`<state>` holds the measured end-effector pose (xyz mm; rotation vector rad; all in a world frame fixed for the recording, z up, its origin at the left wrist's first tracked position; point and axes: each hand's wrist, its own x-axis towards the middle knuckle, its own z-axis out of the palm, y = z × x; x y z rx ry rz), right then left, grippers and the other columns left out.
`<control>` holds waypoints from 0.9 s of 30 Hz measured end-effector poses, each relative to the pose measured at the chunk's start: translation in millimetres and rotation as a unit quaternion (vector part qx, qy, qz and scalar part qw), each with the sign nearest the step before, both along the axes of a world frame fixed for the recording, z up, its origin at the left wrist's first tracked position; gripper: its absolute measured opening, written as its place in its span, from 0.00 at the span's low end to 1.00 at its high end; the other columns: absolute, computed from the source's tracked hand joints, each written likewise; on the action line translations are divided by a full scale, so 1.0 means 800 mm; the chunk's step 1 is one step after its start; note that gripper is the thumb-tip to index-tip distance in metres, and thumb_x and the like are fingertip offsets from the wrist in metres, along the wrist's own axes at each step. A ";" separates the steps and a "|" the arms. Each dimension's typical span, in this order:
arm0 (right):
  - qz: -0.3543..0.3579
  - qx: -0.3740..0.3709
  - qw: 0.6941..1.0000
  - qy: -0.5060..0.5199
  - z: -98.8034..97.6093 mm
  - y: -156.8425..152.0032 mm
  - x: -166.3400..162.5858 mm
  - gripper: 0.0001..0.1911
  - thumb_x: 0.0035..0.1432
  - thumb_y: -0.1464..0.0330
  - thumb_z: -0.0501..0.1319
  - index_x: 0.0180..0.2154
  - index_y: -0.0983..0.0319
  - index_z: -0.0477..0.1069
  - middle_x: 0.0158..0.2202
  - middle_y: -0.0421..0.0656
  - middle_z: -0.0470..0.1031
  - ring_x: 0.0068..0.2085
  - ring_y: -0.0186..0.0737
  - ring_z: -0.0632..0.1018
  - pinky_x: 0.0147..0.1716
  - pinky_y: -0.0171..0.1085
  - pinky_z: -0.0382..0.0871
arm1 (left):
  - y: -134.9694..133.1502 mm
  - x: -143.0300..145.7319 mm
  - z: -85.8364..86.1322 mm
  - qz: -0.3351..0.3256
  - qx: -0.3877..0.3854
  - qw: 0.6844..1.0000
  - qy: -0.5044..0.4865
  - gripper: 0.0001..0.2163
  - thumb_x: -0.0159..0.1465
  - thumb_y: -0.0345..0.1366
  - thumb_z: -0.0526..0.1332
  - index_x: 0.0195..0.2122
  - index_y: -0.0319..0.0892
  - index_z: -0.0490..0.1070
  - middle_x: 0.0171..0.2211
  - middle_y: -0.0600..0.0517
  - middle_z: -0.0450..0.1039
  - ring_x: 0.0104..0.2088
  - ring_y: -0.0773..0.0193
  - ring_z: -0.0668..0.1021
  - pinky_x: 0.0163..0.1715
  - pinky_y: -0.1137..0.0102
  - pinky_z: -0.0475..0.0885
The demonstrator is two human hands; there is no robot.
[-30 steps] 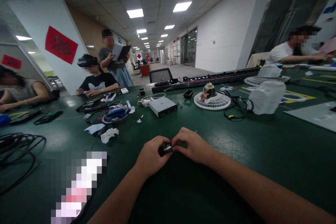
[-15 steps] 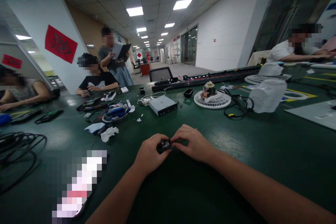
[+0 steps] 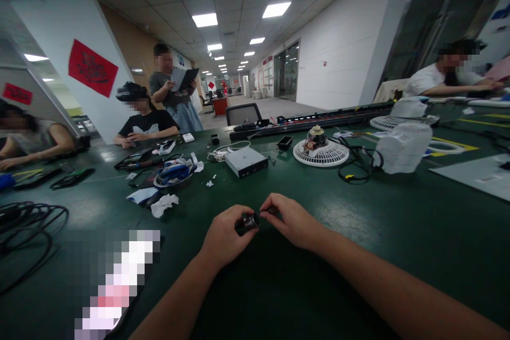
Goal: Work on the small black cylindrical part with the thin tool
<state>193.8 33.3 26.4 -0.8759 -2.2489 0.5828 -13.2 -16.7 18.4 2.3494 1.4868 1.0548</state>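
Just above the green table, my left hand (image 3: 228, 234) is closed around a small dark cylindrical part (image 3: 250, 221) with a shiny metallic rim, its open-looking end turned toward the right. My right hand (image 3: 292, 220) is close beside it on the right, thumb and fingers pinched on a small thin dark piece (image 3: 273, 211) that is too small to name. A narrow gap separates the fingertips of the two hands. My fingers hide much of both parts.
Ahead lie a grey disc drive (image 3: 247, 161), a white fan grille (image 3: 321, 155) with a motor and a small black tray (image 3: 285, 142). On the left are crumpled tissue (image 3: 164, 205), black cables (image 3: 30, 223) and a blurred bright phone-like slab (image 3: 123, 281). Several people are around the table.
My right hand has drawn slightly away to the right from the cylindrical part, opening a small gap. My left hand keeps its hold in nearly the same place.
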 end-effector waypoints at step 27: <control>0.047 0.093 0.995 -0.001 0.005 0.001 -0.001 0.11 0.65 0.72 0.60 0.47 0.59 0.77 0.38 0.45 0.78 0.42 0.41 0.76 0.42 0.39 0.70 | -0.001 0.000 0.000 -0.018 0.021 1.000 -0.010 0.12 0.56 0.31 0.69 0.42 0.44 0.74 0.37 0.51 0.79 0.37 0.60 0.80 0.39 0.65 0.76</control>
